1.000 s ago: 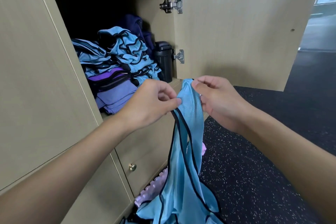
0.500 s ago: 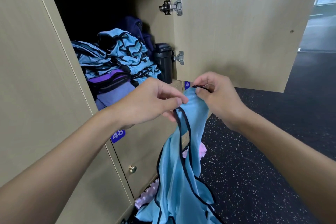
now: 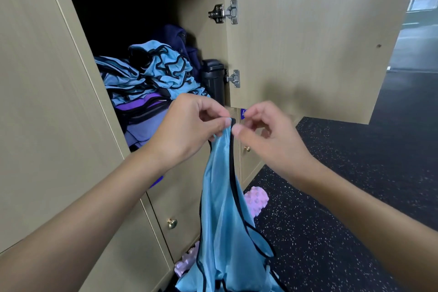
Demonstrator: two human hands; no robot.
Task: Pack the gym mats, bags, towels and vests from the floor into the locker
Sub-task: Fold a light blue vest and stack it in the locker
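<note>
A light blue mesh vest (image 3: 220, 197) with black trim hangs in front of the open locker (image 3: 196, 38). My left hand (image 3: 187, 130) pinches its top edge between thumb and fingers. My right hand (image 3: 267, 140) is just right of that edge with its fingers curled; the thumb tip lies against the black trim and nothing shows between thumb and forefinger. Inside the locker lie a heap of blue vests (image 3: 161, 71), purple bags (image 3: 144, 111), a navy bag (image 3: 175, 35) and a black container (image 3: 213, 78).
The locker door (image 3: 308, 42) stands open to the right of my hands. Below are shut lower doors with brass knobs (image 3: 171, 223). A pink ridged foam roller (image 3: 257, 199) lies on the black speckled floor (image 3: 331, 197) behind the vest's lower part.
My right hand has let go of the vest's trim and drawn slightly right. The left hand keeps its pinch, and the vest now hangs narrower from that one point.
</note>
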